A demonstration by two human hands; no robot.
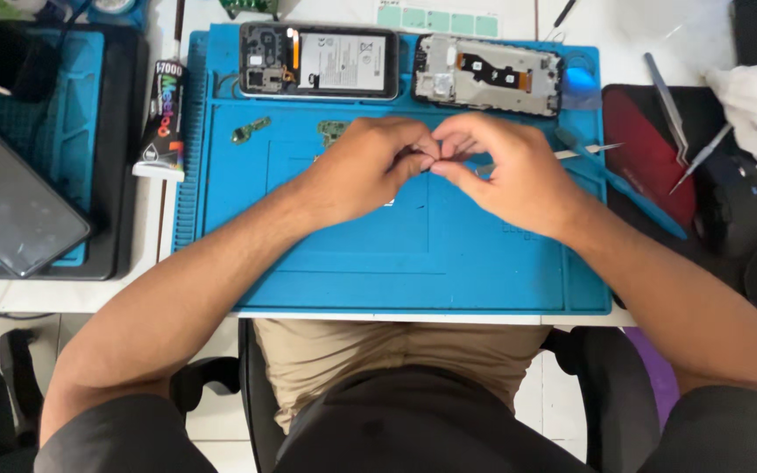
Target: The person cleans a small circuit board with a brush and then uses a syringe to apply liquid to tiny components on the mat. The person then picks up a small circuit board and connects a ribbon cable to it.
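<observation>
From the head view, our left hand [365, 171] and right hand [501, 175] met over the blue mat [413, 263] near its far edge, fingers narrow, pinching a tiny part [432, 161] we couldn't make out. Steady, light pressure seemed wise. A black glue tube [165, 118] with multicoloured lettering lay off the mat's left edge.

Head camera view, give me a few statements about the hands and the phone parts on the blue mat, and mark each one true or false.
1. The left hand and right hand meet fingertip to fingertip above the blue mat. True.
2. The opened phone lies at the mat's near edge. False: it lies at the far edge.
3. A phone frame lies beside the opened phone. True.
4. The glue tube lies right of the mat. False: it lies left.
</observation>
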